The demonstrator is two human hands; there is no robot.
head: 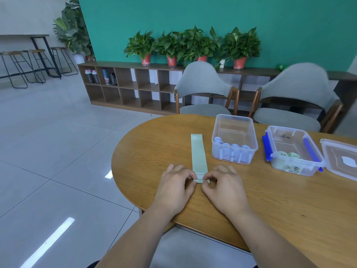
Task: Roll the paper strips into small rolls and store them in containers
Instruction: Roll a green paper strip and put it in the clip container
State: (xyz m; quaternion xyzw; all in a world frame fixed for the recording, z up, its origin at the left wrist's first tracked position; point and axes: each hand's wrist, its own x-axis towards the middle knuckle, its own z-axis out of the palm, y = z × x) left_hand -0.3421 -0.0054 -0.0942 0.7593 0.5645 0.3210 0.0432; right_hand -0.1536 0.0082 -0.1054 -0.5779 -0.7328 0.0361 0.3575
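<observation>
Pale green strip (199, 155) lies flat on the wooden surface (154, 144), running lengthwise away from the person. Far end is printed "30 LB"; near end is tucked under the fingertips. Left grip (176, 185) pinches the near-left corner of that end and right grip (224, 187) pinches the near-right corner. Both are bare hands, fingers curled, thumbs and forefingers closed on the edge, which looks slightly lifted or just folded over. Judgement: first turn of the roll is starting, the rest of the length not yet rolled. Strip likely light, thin and floppy, no stiffness to hold a curl, so it will probably spring open if let go. Exact material cannot be told. Best hold is both corners of the near end, rolling forward with even pressure so the coil stays straight, then pinching the finished roll across its width. Just right of the strip's far half stands a clear open container (216, 151) with pale bluish rolls (234, 146) along its near wall. Further right is a blue-latched container (289, 129) holding green rolls (292, 155), likely this strip's destination by colour. A loose lid (340, 157) lies at the right edge.
</observation>
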